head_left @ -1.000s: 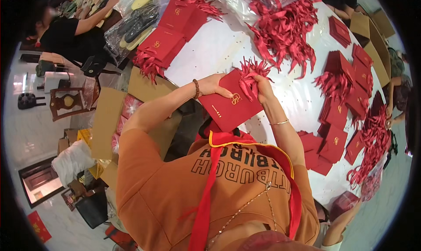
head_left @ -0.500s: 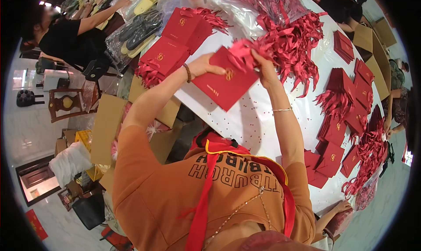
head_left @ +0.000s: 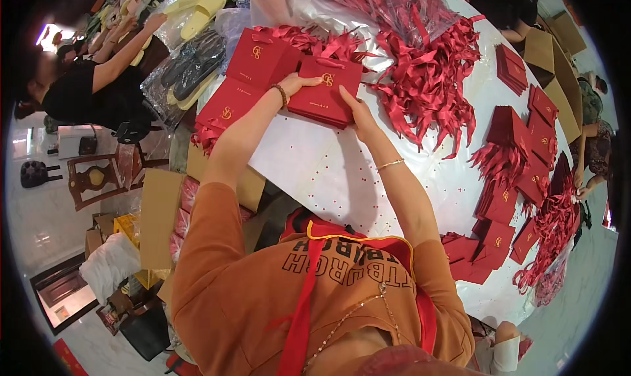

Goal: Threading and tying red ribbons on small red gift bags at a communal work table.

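Both hands are on a red paper gift bag (head_left: 317,101) with a gold emblem and a red ribbon handle at its far end. My left hand (head_left: 297,85) grips its left side, thumb lying across the top. At the right side my right hand (head_left: 355,109) has its thumb on the face, the other fingers partly hidden along the edge. Layered edges show under the bag, so more bags seem to lie beneath it. Just left stand two piles of the same red bags (head_left: 261,62), their ribbons spilling out beyond.
Loose red ribbons (head_left: 427,87) heap on the white table (head_left: 315,172) to the right. More bag stacks (head_left: 509,139) line its right side. Wrapped slippers (head_left: 197,60) lie at the far left. An open carton (head_left: 158,225) stands at my left; other people work around the table.
The red bag has moved away from me and to the left, from tilted in the air to lying flat beside the piles. My right hand has left the ribbon for the bag's edge.
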A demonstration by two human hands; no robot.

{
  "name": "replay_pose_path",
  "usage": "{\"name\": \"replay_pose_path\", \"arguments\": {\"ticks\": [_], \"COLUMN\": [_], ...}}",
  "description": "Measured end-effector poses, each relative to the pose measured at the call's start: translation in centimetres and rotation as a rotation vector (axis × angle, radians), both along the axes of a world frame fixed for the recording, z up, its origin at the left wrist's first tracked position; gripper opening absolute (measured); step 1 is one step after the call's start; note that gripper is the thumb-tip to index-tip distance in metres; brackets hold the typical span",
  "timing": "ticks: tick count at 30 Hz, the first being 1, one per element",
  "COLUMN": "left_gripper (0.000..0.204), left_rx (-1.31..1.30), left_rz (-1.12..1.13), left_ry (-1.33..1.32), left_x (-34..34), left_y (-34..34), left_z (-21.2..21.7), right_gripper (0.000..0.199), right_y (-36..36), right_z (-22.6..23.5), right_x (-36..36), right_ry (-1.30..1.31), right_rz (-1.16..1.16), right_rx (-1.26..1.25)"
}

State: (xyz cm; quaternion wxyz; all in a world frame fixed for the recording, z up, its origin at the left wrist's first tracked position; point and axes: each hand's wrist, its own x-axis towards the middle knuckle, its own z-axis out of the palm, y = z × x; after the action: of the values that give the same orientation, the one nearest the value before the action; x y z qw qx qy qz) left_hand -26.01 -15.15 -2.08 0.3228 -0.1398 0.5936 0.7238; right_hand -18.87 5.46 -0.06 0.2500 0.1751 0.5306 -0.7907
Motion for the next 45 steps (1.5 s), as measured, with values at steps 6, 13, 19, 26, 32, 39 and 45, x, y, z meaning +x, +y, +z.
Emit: {"name": "replay_pose_path", "arguments": {"ticks": [6,13,19,26,32,39,45], "left_gripper": [0.042,0.056,0.074,0.075,0.052,0.042,0.038], "left_rx": [-0.107,-0.272,-0.644,-1.266,-1.524,-1.532,-1.495], "left_rz": [-0.146,-0.145,-0.057,-0.181,-0.512,-0.393,-0.452], "left_ry": [-0.116,0.357,0.585,0.839,1.186,1.376,1.41], "left_x": [-2.4,-4.2,-2.6,0.9,2.0,2.5,1.5], "left_y": [-1.3,-0.4,-2.5,4.7,5.2,4.6,4.4], "left_z": [0.5,-1.7,-2.3,5.3,2.2,-0.4,1.1], "right_gripper": [0.078,0.076,0.068,0.064,0.069,0.065,0.044], "right_y": [-1.7,-2.8,-4.9,-5.0,-5.8,-3.4,1.9], "right_z": [-1.9,-6.8,-4.5,-5.8,-2.8,0.8,-1.5], "right_x": [-1.3,-2.1,-1.5,-1.8,-1.4,4.4,17.9], "right_ry": [-0.003,0.074,0.047,0.036,-0.021,0.197,0.321], "right_rz": [-0.039,-0.197,-0.234,-0.329,-0.289,0.143,0.463], "right_rx": [0.076,0.161,0.364,0.415,0.641,0.986,0.478]}}
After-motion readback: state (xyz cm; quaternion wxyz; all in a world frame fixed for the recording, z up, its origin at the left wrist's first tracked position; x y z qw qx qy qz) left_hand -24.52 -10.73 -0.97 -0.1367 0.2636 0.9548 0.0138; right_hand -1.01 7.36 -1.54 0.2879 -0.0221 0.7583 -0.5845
